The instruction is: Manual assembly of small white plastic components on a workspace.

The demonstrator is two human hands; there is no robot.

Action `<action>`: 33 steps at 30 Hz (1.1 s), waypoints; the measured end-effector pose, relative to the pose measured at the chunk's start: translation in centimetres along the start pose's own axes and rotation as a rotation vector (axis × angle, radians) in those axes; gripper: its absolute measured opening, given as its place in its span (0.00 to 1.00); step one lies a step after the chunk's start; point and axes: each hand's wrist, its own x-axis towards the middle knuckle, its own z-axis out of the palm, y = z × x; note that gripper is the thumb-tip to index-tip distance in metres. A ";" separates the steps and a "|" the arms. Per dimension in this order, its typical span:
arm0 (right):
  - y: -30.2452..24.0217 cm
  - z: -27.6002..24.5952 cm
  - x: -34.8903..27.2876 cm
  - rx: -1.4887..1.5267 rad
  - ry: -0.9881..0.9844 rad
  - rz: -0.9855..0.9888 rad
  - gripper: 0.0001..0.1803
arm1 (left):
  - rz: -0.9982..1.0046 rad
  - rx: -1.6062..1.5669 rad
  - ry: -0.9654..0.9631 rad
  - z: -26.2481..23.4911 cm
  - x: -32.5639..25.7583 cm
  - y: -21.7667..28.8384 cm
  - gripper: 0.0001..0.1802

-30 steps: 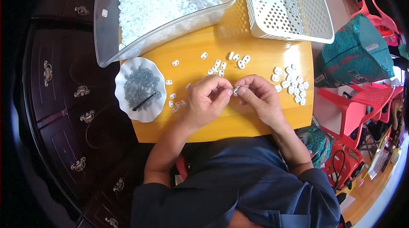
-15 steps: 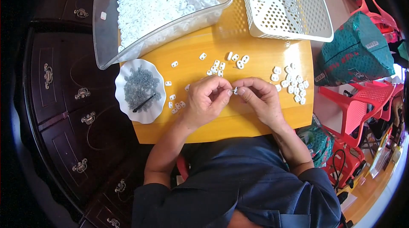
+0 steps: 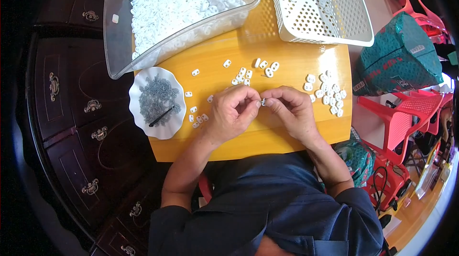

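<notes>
Over the middle of the wooden table, my left hand (image 3: 234, 112) and my right hand (image 3: 292, 115) meet fingertip to fingertip, both closed in a pinch. Between them shows a small white plastic piece (image 3: 263, 102), gripped by my right thumb and forefinger. What my left fingertips pinch is too small to make out. Beyond the hands lies a cluster of white two-holed plastic pieces (image 3: 242, 74). More two-holed pieces (image 3: 201, 118) lie by my left wrist. To the right is a loose group of white pieces (image 3: 331, 94).
A white scalloped bowl (image 3: 136, 84) at left holds small grey pieces (image 3: 158, 96) and a black stick (image 3: 161, 116). A clear bin (image 3: 117, 45) heaped with white pieces and a white perforated basket (image 3: 330, 38) stand behind. Dark drawers (image 3: 62, 84) flank the left; red chairs (image 3: 401, 122) stand at right.
The hands keep the same pinched position, with only a slight shift of the small white piece between the fingertips. The loose pieces and containers stay put.
</notes>
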 end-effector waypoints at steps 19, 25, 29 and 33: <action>-0.2 0.1 0.5 -0.225 0.068 -0.190 0.05 | -0.146 -0.086 0.010 0.3 0.1 0.7 0.03; -0.6 -0.2 0.7 -0.210 0.026 -0.153 0.05 | -0.061 0.001 -0.007 -0.3 0.5 0.8 0.03; -0.3 0.1 0.9 -0.235 0.040 -0.223 0.05 | -0.077 0.042 -0.039 -0.6 0.6 0.9 0.02; 0.0 0.6 1.0 -0.287 0.097 -0.244 0.04 | -0.113 0.059 -0.028 -0.5 0.7 0.7 0.02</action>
